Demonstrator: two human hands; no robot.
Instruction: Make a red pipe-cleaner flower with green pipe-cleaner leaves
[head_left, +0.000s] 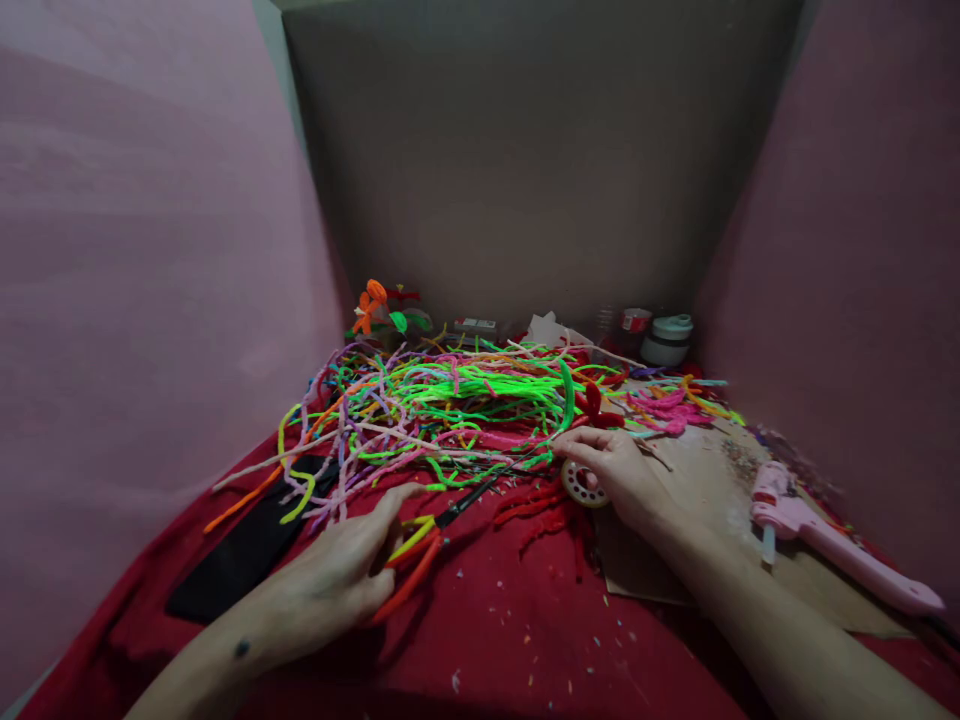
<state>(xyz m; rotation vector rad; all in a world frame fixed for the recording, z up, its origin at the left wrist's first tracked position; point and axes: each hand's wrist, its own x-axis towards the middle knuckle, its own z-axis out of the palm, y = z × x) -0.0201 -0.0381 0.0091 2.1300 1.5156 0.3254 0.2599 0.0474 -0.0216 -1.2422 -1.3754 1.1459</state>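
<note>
My left hand (337,570) is closed round the orange and yellow handles of a pair of scissors (424,548). The dark blades point up and right, toward the fingertips of my right hand (619,475). Those fingers are pinched on a green pipe cleaner (567,395), whose bent, leaf-like part rises above them. Part of it is hidden by the fingers. Behind both hands spreads a tangled heap of pipe cleaners (480,385) in green, pink, purple, orange and other colours. A round spool of tape (576,490) lies beneath my right hand, beside red pipe cleaners (536,510).
A pink hot glue gun (840,555) rests on a cardboard sheet (694,480) at right. At left lies a flat black object (240,560). An orange flower (370,303), a lidded cup (667,340) and pink side walls stand around the red cloth (495,620), which carries small scraps.
</note>
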